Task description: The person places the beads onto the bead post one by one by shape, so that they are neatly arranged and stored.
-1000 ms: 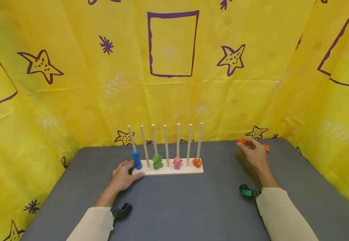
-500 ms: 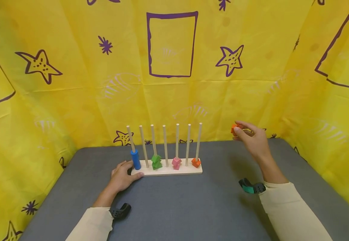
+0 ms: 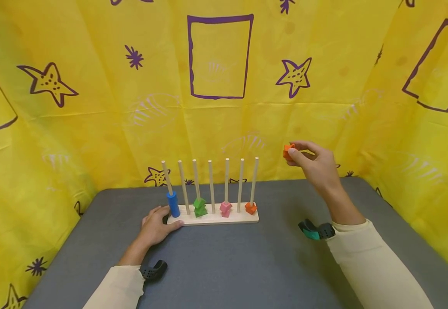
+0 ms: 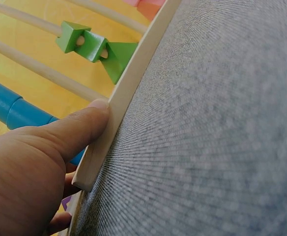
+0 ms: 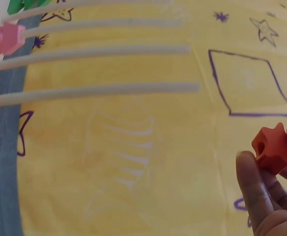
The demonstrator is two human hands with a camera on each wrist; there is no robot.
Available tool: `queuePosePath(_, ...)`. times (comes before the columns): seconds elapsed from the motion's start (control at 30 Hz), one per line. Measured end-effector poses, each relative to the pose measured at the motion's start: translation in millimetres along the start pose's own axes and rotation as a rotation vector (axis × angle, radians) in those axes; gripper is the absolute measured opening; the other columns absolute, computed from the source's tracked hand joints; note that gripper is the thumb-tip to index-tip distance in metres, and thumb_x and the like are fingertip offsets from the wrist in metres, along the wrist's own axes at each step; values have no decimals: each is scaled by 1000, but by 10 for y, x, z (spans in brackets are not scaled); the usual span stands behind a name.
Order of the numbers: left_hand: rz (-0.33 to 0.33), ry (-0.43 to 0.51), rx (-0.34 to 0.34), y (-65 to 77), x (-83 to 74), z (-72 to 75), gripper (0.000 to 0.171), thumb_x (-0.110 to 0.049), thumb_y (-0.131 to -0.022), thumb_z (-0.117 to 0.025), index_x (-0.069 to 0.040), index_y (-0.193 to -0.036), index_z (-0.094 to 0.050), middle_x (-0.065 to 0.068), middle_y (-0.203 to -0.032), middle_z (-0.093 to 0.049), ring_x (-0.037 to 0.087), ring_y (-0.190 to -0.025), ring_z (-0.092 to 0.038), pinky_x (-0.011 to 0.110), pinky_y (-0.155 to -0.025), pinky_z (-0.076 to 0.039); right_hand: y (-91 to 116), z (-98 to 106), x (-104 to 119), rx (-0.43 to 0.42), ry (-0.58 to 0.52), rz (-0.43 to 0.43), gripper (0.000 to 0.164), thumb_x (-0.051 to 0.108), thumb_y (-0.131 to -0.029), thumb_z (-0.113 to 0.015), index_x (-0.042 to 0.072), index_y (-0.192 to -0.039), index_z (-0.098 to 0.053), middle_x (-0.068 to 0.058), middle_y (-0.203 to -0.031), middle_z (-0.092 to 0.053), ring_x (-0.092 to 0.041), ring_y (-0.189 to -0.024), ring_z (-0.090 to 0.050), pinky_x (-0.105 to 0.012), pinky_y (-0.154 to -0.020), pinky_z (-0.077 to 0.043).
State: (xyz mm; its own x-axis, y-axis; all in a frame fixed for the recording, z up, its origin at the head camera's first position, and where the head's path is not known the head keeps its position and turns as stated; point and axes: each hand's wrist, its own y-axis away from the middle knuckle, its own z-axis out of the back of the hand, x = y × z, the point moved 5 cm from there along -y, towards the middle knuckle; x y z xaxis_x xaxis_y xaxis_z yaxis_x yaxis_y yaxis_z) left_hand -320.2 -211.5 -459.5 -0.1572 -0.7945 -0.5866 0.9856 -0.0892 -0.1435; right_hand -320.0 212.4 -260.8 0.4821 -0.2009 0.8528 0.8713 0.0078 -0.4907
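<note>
A wooden peg board (image 3: 220, 218) with several upright pegs stands on the table. My left hand (image 3: 156, 226) holds its left end, thumb on the front edge in the left wrist view. Beside that hand, blue cylinders (image 3: 173, 204) sit on the leftmost peg. Green angular beads (image 3: 200, 207), pink beads (image 3: 225, 209) and an orange bead (image 3: 251, 208) sit low on other pegs. My right hand (image 3: 318, 165) pinches an orange star-shaped bead (image 5: 272, 149) between thumb and fingers, raised above the table to the right of the pegs. A hole shows in this bead in the right wrist view.
The grey table (image 3: 224, 266) reaches back to a yellow cloth wall (image 3: 216, 124) with purple drawings. Black wrist devices (image 3: 155, 270) are worn on both wrists. The right forearm hides part of the table's back right.
My right hand has lifted the orange bead from the back right of the table and carried it up and left. Another orange piece seen near that hand earlier is out of sight. The left hand stays put.
</note>
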Motion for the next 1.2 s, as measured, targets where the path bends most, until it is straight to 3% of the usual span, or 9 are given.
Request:
queuePosePath(0.4, 8, -2, 5, 5, -5, 13, 71, -41, -85, -73, 4, -135, -52, 25, -140, -46, 46, -136, -22, 65, -101, -12, -137, -299, 160, 34, 73, 104, 31, 15, -92, -67, -5, -116, -67, -16, -97, -70, -15, -82, -69, -28, -74, -54)
queuePosePath(0.83, -3, -2, 5, 5, -14, 13, 71, -42, -85, -73, 5, -135, -52, 26, -140, -46, 47, -135, -22, 65, -100, -12, -213, -549, 114, 101, 166, 66, 30, 19, -92, -68, 0, -115, -69, -12, -96, -69, -22, -83, -66, -32, -69, -49)
queuePosePath(0.97, -1, -4, 7, 2, -11, 8, 72, -42, -85, -72, 4, -136, -51, 26, -140, -45, 46, -136, -22, 65, -100, -12, -204, -643, 103, 124, 201, 46, 30, 15, -92, -67, -4, -116, -68, -15, -95, -71, -27, -84, -67, -33, -68, -44)
queuePosePath(1.2, 8, -2, 8, 3, -7, 6, 72, -42, -85, -73, 5, -136, -51, 26, -140, -45, 46, -136, -22, 65, -101, -11, -211, -744, -105, 148, 178, -16, 27, 6, -93, -63, -10, -115, -65, -22, -97, -70, -37, -89, -67, -31, -67, -44)
